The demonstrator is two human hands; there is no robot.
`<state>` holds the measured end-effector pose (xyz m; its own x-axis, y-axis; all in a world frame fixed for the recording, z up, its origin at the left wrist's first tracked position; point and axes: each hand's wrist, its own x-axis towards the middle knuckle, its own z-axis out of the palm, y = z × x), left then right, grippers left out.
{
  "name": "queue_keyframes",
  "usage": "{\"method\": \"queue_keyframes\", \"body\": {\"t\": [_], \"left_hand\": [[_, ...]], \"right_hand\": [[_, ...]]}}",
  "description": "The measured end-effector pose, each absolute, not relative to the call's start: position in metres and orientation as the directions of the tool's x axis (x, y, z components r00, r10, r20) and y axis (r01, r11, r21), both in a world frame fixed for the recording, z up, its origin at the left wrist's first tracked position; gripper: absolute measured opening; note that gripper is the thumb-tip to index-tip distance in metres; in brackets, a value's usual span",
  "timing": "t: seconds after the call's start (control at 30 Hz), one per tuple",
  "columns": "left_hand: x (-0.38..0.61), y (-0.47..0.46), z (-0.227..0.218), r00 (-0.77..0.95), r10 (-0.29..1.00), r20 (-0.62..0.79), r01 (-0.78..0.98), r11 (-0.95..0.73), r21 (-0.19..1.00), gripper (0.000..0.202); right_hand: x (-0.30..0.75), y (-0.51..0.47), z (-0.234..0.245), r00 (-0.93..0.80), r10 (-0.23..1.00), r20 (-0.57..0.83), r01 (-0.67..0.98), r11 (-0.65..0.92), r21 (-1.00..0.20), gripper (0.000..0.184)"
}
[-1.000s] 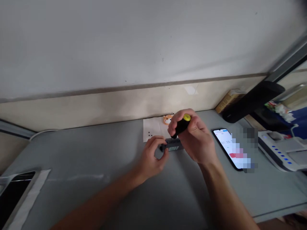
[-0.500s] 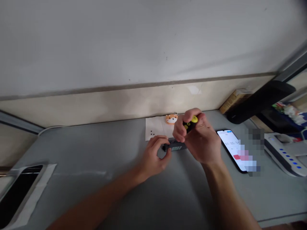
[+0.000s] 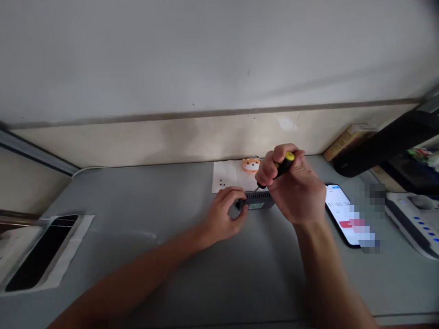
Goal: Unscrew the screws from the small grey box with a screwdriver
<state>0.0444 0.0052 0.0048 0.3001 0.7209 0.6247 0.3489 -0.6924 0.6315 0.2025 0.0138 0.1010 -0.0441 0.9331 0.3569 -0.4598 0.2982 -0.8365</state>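
A dark, slotted rectangular device (image 3: 259,201) with a pale label stands on the grey table. Its left end is pinched between the thumb and fingers of my left hand (image 3: 229,212). My right hand (image 3: 295,187) wraps round a black and yellow screwdriver (image 3: 285,165), held at a slant above the device. The screwdriver's thin shaft points down to the left, toward the device's top edge; whether the tip touches it I cannot tell. Behind the device lies a white paper sheet (image 3: 224,171) with several tiny dark screws (image 3: 222,183). My right hand hides the device's right end.
An orange animal-face trinket (image 3: 251,165) sits on the paper. To the right are a phone showing a timer (image 3: 338,198), a white power strip (image 3: 408,219), a box (image 3: 348,141) and a black cylinder (image 3: 387,141). A black-screened slab (image 3: 43,253) lies at left. A wall rises behind.
My right hand has tilted the screwdriver, so its shaft now shows. The whole view has shifted a little. My left hand keeps its hold on the device.
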Motion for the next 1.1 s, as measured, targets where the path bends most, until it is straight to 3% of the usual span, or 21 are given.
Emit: {"method": "queue_keyframes", "body": {"t": [0.37, 0.6, 0.87, 1.1], "left_hand": [[0.0442, 0.0058, 0.0025, 0.294, 0.730, 0.617, 0.357, -0.683, 0.637, 0.019], [0.0441, 0.0063, 0.0025, 0.297, 0.716, 0.632, 0.348, -0.698, 0.626, 0.020], [0.0440, 0.0066, 0.0026, 0.305, 0.690, 0.656, 0.349, -0.722, 0.597, 0.019], [0.0442, 0.0078, 0.0015, 0.299, 0.684, 0.666, 0.356, -0.727, 0.587, 0.019]], "right_hand": [[0.2056, 0.0129, 0.1002, -0.065, 0.931, 0.359, -0.460, 0.292, -0.839, 0.031], [0.1992, 0.0115, 0.1010, -0.023, 0.948, 0.317, -0.561, 0.250, -0.789, 0.030], [0.2066, 0.0130, 0.1029, -0.060, 0.940, 0.337, -0.443, 0.277, -0.853, 0.034], [0.2026, 0.0110, 0.1021, -0.086, 0.933, 0.349, -0.517, 0.257, -0.816, 0.035]]}}
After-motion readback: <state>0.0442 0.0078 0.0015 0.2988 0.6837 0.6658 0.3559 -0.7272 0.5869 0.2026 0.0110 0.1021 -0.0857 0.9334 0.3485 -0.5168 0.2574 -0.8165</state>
